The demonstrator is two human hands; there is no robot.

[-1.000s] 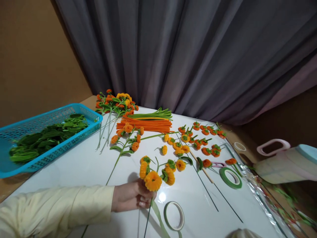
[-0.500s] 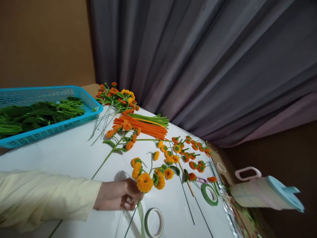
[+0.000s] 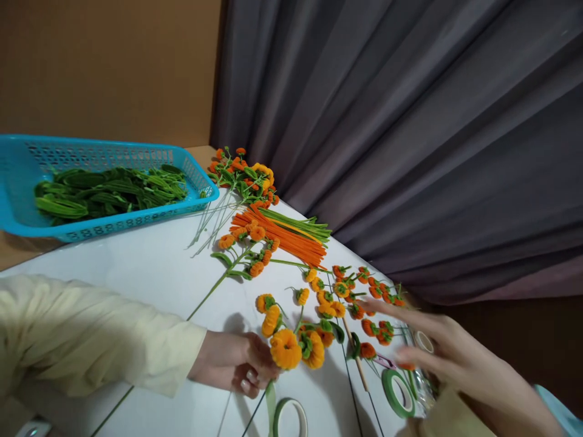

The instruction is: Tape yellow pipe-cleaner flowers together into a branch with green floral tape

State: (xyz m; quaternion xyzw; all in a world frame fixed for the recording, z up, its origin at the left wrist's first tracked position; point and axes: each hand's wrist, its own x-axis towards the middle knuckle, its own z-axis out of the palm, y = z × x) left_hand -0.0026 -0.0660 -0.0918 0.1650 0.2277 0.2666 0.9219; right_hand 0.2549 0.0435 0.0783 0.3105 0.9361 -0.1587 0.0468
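"What's behind the white tabletop [image 3: 155, 261]?"
"A dark grey, pleated curtain [image 3: 387, 133], beside a plain brown wall [image 3: 104, 73]."
"And the light?"
"Dim; the right side below the curtain is darkest."

Free gap left of the flower spray [image 3: 225, 274]; rightward seemingly cluttered.

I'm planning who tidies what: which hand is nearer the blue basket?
Left. The left hand, holding yellow flowers, is below and right of the basket in view; the right hand is much farther right.
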